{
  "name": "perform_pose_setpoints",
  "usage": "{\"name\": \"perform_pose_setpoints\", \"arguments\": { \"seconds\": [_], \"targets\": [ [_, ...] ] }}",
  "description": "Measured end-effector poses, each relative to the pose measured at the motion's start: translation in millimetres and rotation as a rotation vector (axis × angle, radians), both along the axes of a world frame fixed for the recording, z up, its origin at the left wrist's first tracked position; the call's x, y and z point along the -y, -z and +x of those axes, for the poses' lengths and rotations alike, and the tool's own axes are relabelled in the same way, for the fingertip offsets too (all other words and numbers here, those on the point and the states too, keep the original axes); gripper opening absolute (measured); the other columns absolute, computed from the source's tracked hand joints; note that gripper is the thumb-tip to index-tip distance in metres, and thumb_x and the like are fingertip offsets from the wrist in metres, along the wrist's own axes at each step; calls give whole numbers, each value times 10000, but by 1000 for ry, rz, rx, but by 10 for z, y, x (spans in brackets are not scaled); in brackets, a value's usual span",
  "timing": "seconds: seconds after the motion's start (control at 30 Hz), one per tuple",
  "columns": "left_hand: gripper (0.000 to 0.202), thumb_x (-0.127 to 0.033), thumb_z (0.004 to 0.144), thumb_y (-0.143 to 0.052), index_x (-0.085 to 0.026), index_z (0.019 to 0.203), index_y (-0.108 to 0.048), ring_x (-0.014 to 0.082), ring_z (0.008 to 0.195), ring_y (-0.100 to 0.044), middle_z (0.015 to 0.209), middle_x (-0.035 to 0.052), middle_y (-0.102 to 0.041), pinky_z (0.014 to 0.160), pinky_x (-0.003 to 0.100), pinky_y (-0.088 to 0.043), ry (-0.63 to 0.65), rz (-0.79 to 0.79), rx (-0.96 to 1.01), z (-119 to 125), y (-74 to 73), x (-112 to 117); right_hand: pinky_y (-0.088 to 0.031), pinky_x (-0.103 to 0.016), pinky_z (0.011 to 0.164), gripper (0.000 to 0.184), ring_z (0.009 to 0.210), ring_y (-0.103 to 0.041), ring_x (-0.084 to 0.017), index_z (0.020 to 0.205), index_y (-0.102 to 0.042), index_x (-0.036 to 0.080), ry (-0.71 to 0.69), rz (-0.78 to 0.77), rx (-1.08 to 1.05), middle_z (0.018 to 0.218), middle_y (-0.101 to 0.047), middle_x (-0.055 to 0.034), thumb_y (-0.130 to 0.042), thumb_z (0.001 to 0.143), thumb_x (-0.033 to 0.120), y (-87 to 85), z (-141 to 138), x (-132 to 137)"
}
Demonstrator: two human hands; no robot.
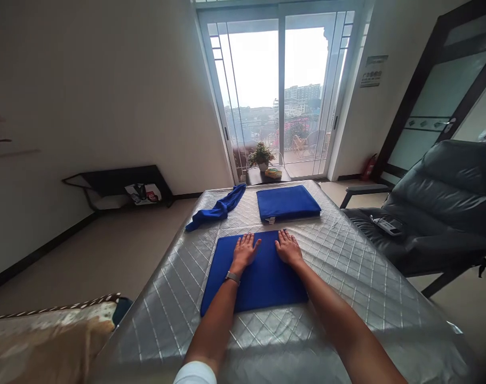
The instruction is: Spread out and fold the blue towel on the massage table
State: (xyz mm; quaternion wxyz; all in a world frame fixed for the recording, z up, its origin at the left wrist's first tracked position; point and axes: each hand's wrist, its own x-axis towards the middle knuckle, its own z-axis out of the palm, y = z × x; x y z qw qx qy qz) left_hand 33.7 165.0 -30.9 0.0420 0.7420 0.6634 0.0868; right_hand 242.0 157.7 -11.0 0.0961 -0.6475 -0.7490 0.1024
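Note:
A folded blue towel (262, 282) lies flat on the silver quilted bed cover (347, 277) in front of me. My left hand (245, 249) and my right hand (287, 247) both rest palm down on the towel's far half, fingers stretched out and flat, a small gap between them. A watch band circles my left wrist. Beyond them sits a second neatly folded blue towel (287, 203). To its left a third blue towel (218, 209) lies crumpled and twisted near the bed's far left edge.
A black reclining chair (438, 208) stands right of the bed. A low dark shelf (118, 186) stands by the left wall. A small table with a potted plant (261, 157) stands before the glass balcony doors (278, 90). A patterned pillow (46, 336) lies at bottom left.

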Motion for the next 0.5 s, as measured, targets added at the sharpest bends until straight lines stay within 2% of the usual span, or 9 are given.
{"name": "perform_pose_setpoints", "arguments": {
  "seconds": [0.13,0.23,0.33,0.5],
  "targets": [
    [701,-577,1037,-178,-183,1601,-315,243,1561,-226,1674,96,-289,1279,479,-175,-127,17,-34,-602,53,16,-68,-380,1265,676,1576,-121,-185,1623,-249,85,7,0,4,1702,-194,-68,-211,1031,409,-4,-2,0],
    [717,-568,1036,-187,-137,1590,-333,264,1555,-242,1668,126,-299,1270,479,-207,-207,53,-33,-909,105,30,-68,-379,1264,676,1577,-115,-181,1625,-244,90,9,-6,15,1705,-185,-66,-211,1031,409,-6,-3,-2],
    [748,-588,1027,-191,-112,1581,-347,282,1552,-251,1659,152,-315,1260,489,-237,-230,84,-23,-1014,144,29,-70,-378,1263,673,1577,-118,-181,1626,-245,92,11,-7,24,1705,-185,-70,-213,1031,407,7,-5,-12],
    [763,-596,1021,-207,-96,1579,-348,286,1551,-253,1655,168,-322,1265,472,-227,-245,97,-14,-964,165,14,-77,-382,1265,669,1576,-125,-186,1625,-242,91,12,-4,45,1703,-187,-68,-218,1035,404,28,-14,-38]
  ]
}}
